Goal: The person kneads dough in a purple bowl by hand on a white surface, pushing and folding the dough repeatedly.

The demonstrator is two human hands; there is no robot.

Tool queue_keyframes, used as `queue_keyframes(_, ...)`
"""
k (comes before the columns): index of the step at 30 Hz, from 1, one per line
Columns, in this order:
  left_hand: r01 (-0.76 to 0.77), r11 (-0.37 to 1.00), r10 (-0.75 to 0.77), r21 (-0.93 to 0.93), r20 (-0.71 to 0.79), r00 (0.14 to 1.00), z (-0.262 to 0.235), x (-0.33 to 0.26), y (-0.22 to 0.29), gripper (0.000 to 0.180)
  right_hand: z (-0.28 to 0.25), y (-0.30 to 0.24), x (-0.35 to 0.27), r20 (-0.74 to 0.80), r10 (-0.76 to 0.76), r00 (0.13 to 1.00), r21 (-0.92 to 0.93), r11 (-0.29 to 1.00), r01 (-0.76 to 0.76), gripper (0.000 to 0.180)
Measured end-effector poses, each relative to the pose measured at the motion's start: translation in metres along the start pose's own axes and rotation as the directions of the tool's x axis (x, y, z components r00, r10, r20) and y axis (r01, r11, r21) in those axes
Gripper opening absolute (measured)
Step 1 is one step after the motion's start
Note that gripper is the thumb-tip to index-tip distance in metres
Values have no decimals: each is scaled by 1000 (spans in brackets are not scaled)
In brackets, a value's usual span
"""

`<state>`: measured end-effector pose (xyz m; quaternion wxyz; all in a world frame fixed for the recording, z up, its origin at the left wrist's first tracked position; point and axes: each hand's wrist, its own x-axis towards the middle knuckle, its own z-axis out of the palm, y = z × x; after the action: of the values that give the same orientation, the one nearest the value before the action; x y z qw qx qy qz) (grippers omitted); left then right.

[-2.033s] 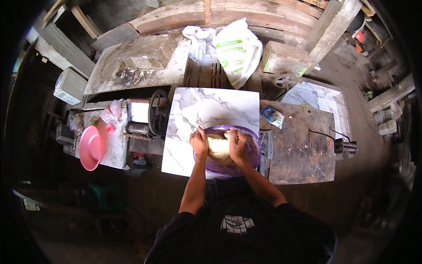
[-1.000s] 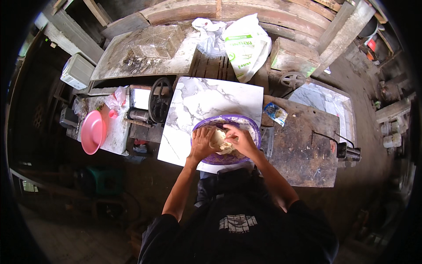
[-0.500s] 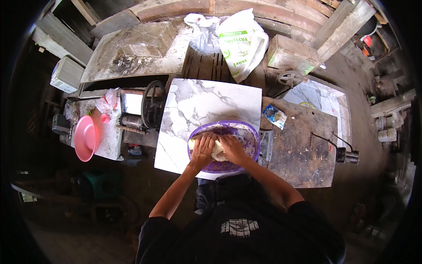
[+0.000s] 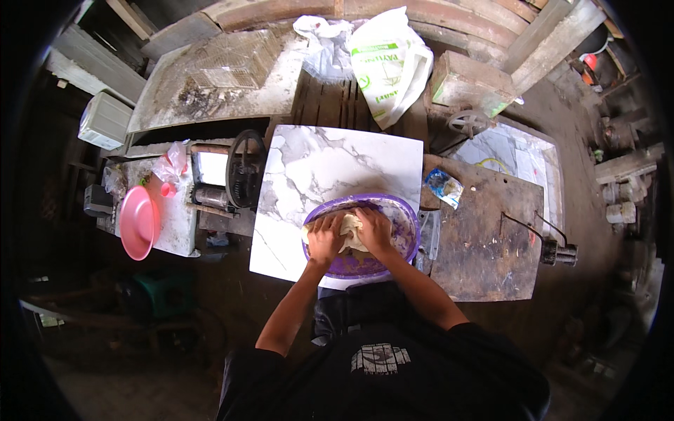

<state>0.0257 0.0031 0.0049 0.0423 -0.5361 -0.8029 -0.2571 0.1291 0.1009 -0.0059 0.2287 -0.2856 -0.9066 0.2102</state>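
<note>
A lump of pale dough (image 4: 352,235) lies in an oval purple basin (image 4: 357,268) whose inside is smeared with flour or dough. My left hand (image 4: 326,237) is closed over the dough's left part, fingers bent down into it. On the other side my right hand (image 4: 375,228) grips the dough, its fingers curled over the top. Between the two hands a folded, uneven part of the lump shows. The fingertips are partly hidden. Under the basin is a white marble-patterned tabletop (image 4: 337,161).
A pink basin (image 4: 140,223) stands at the left beside a rolling machine with a dark handwheel (image 4: 246,168). To the right, a blue-and-white packet (image 4: 444,188) lies on a worn wooden board (image 4: 484,245). A white-and-green sack (image 4: 392,67) stands behind the tabletop.
My right hand has shifted slightly and its fingers now curl over the dough. More of the dough shows between my hands, bunched up. The view has moved a little.
</note>
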Motion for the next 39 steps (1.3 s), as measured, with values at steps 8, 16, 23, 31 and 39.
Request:
queue_keyframes(8,158,984,-156,-80,35,987,15,27,-16,53,18,19,30,55,167,984,288,941,-176,28)
queue_keyframes(16,26,923,61,-383,214,975,-5,22,-38,67,-50,29,22,408,-166,898,170,980,103,88)
queue_keyframes(23,326,893,-271,-312,207,940,-28,8,-35,106,-33,42,17,502,-48,863,10,999,49,98)
queue_keyframes(31,163,868,-113,-470,132,985,-17,2,-47,89,-28,40,22,438,-16,899,61,998,-12,79)
queue_keyframes(39,276,770,-379,-575,-65,923,12,-6,-36,74,-54,30,12,234,-141,962,156,982,106,47)
